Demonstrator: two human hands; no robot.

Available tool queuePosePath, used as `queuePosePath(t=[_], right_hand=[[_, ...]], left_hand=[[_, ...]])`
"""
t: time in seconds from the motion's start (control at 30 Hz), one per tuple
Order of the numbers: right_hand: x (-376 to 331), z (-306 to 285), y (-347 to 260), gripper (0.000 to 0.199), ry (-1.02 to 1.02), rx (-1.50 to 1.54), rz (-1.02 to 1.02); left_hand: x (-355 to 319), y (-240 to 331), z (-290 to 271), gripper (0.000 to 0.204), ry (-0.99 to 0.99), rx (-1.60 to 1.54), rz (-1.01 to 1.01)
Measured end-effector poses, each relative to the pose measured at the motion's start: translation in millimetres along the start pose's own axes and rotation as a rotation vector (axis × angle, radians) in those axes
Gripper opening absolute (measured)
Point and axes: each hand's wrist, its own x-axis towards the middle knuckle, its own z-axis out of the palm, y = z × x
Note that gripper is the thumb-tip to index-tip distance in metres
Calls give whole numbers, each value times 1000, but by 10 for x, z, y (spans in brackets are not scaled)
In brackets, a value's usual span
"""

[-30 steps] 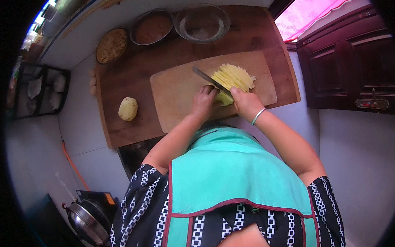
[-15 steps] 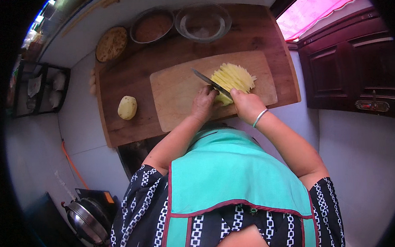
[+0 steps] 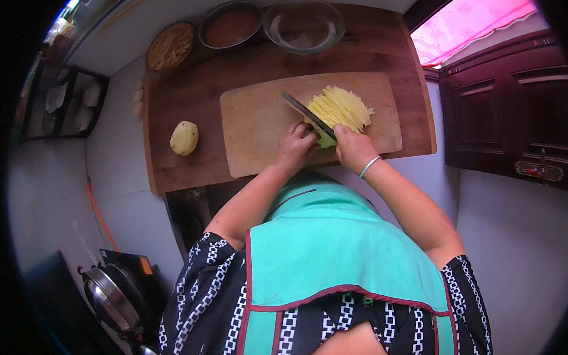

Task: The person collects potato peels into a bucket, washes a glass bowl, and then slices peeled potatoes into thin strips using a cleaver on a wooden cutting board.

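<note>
My right hand is wrapped round the handle of a kitchen knife, whose dark blade slants up and left across the wooden cutting board. Beside the blade, the curled fingers of my left hand press on a pale yellow-green potato piece, partly hidden by the fingers and knife. A fanned pile of thin potato strips lies just right of the blade. Away to the left, a whole peeled potato rests on the wooden table.
Along the table's far edge stand a round container of light brown food, a metal bowl of reddish contents and a clear glass bowl. A dark cabinet door is at right. Pans stand at lower left.
The whole view has shifted slightly. The knife blade now appears more edge-on, close against my left fingertips. Both hands keep their holds.
</note>
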Motion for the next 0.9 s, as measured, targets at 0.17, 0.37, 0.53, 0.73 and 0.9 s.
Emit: queuePosePath(t=[0.17,0.37,0.53,0.73,0.9], right_hand=[[-71,-23,28,16,-27,20,-26],[-13,-141,-7,15,-60,10,-5],[-60,-432,-247,15,-113,-35,7],[-29,-418,-286,16,-141,-70,56],[-49,-153,-209,14,-82,-33,86]], left_hand=[[-81,-39,128,27,-5,-31,-32],[-2,25,22,28,-68,-10,-89],[52,-66,-1,28,-75,46,-2],[66,-103,6,29,-134,66,20],[38,-73,-10,23,-115,2,19]])
